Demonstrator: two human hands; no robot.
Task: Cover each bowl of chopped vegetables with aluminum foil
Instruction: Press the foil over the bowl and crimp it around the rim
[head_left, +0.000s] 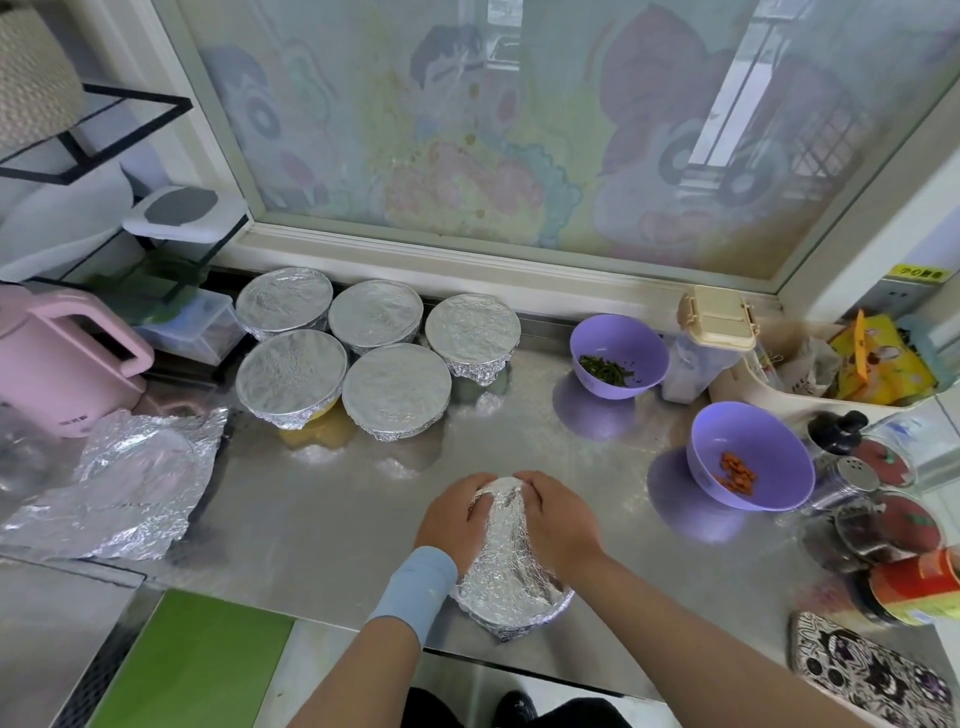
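Fingers (480, 486) of both hands curl over the far rim of the wrapped bowl (511, 587) & grip the foil (506, 525) down on it. L hand (457, 519) holds the left side, R hand (558, 519) holds the right side. Fingertips of the 2 hands nearly meet at the far edge. L wrist has a blue band (415, 587). Wrapped bowl sits at the near edge of the shiny metal bench (332, 519), right in front of the person. Foil hides what's inside.

Five more foil-topped bowls (396, 389) stand at the back left, 3 in the back row & 2 in front, packed close. Front left one shows a bit of yellow under its foil.

Two bowls have no foil yet: purple bowl w/ green bits (618, 356) at the back right, & purple bowl w/ orange bits (748, 457) nearer & more to the right.

Loose foil sheet (130, 478) lies crumpled on the left of the bench, just in front of a pink kettle (62, 358). Green board (192, 660) is at the near left. Phone (867, 670) w/ a black & white case lies at the near right. Jars (883, 457) crowd the right edge, just beside the orange-bits bowl. Window (493, 130) w/ a cartoon picture is behind it all.
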